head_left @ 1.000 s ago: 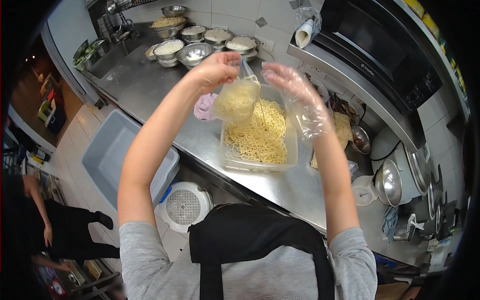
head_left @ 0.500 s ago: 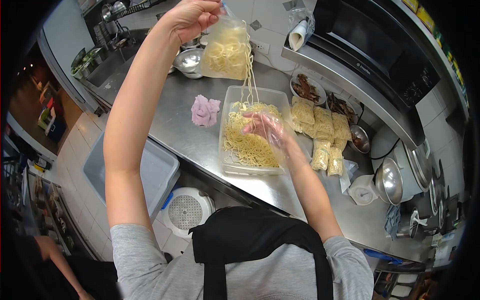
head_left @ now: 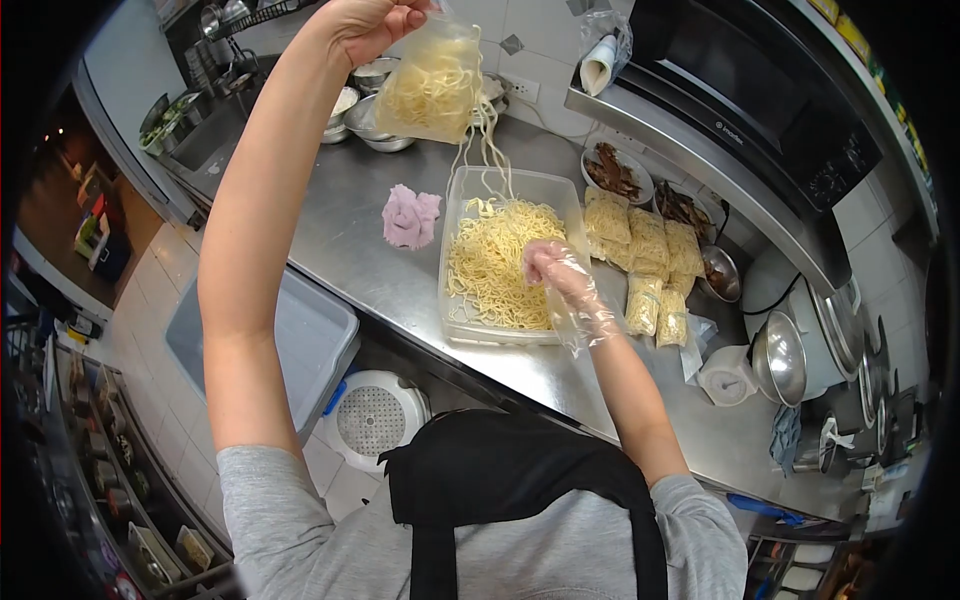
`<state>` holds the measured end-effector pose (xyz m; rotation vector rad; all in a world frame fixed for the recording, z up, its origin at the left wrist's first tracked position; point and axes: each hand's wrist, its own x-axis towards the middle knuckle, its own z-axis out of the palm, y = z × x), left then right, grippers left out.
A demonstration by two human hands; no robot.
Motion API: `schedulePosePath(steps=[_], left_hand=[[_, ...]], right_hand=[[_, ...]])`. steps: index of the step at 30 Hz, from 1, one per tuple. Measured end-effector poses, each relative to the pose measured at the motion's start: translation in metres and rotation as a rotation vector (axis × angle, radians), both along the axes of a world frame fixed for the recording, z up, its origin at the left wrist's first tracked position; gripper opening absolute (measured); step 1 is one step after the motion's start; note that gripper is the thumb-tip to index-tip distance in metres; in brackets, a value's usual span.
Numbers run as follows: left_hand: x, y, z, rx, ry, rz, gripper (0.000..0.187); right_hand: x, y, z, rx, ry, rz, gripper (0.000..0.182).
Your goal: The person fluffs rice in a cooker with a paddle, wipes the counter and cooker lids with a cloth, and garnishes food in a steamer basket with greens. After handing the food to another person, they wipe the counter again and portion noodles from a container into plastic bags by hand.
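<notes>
High at the top, my bare left hand [head_left: 385,25] is closed on the top of a clear plastic bag [head_left: 425,90] with yellow noodles inside. Several long strands [head_left: 490,150] hang out of the bag's right corner and trail down over the far rim of a clear plastic tub [head_left: 453,330]. Loose noodles [head_left: 500,265] cover the tub's floor. My right hand [head_left: 560,270], in a loose clear plastic glove, is at the tub's right side over the noodles. Its fingers are curled in, and whether they grip any strands cannot be made out.
Right of the tub lie several filled noodle bags [head_left: 648,250], a white scale [head_left: 728,378] and a steel bowl [head_left: 780,362]. A pink cloth [head_left: 410,216] lies to its left. The oven [head_left: 740,110] juts out at upper right. A grey bin [head_left: 300,340] stands below the counter edge.
My left hand and the bag have moved slightly up and left, and the hanging strands spread wider. My right hand has drawn back to the right and its fingers have curled.
</notes>
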<state>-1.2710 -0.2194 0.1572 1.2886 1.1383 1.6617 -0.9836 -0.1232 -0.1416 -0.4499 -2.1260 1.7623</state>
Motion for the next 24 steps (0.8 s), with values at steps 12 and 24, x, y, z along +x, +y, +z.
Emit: schedulePosePath(steps=[12, 24], left_hand=[[0.036, 0.01, -0.007, 0.004, 0.048, -0.164, 0.068], [0.085, 0.018, -0.092, -0.272, 0.37, -0.135, 0.069]], right_hand=[[-0.058, -0.015, 0.11, 0.352, 0.29, -0.221, 0.058], [-0.013, -0.001, 0.231, 0.194, 0.31, -0.164, 0.022]])
